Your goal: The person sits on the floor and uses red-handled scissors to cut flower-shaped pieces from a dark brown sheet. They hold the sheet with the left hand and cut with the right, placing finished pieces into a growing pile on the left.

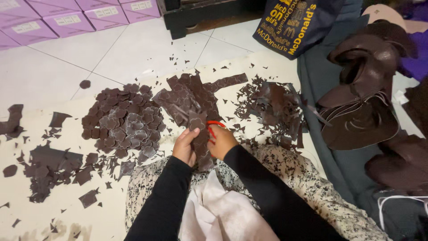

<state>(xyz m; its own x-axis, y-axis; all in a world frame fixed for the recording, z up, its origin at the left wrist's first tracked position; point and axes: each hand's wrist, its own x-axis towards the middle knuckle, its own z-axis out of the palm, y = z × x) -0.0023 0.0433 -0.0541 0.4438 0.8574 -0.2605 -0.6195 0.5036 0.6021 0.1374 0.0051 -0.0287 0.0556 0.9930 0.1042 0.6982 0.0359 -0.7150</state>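
Between the two hands, at centre frame just above the lap, a dark brown strip [199, 136] of thin sheet material stands roughly upright, its long axis running away from the body, top end scalloped into a flower outline.

Left hand [186, 145]: fingers curled narrow around the strip's left edge, pinching it about mid-length. Thumb side faces the strip.

Right hand [221, 142]: closed on red-handled scissors [213, 127]; only the handle loops show, the blades are hidden behind the strip and hand (cannot tell whether blades are open or closed). The scissors touch the strip from its right side, near the upper half.

Key relation: strip lies between the hands, left hand holding lower and to the left, scissors entering from the right at the flower-shaped end. Both hands are equally close; the left carries the piece.

Surroundings: a heap of cut flower shapes [125, 122] lies on the pale floor covering [67, 209], up and left of the left hand, well apart from it. Uncut stamped strips [191, 93] lie just beyond the held strip. Trimmings [272, 109] are piled to the right. Larger brown offcuts [49, 167] sit far left. Curled brown sheets [363, 89] rest on a grey cloth at right.
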